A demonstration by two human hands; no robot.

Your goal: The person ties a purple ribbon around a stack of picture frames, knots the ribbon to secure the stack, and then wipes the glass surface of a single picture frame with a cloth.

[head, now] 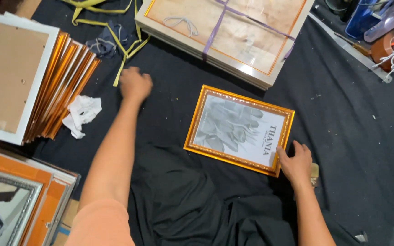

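From the head camera, looking straight down, a gold-edged picture frame (239,130) lies flat and face up on the black cloth (343,118) that covers the work surface, slightly skewed so that its long sides run from upper left to lower right; it sits just below a tied bundle of pale frames (226,34), apart from it, with bare cloth all round, which leaves every edge of it free to reach. The right hand (296,161) rests at the frame's lower right corner, fingers spread and laid against the edge rather than wrapped round it, so it steadies or nudges the frame without lifting it; the hand is open and grips nothing. That forearm comes up from the bottom of the view, almost vertical. The left hand (134,84) is stretched far forward on a nearly straight arm, blurred, near the yellow straps (126,54) on the cloth; its fingers look curled under, but I cannot tell whether they hold anything. To the left, a stack of gold frames (62,89) leans fanned against a white-backed one, and a crumpled white cloth (82,114) lies just beside it, within the left arm's reach.
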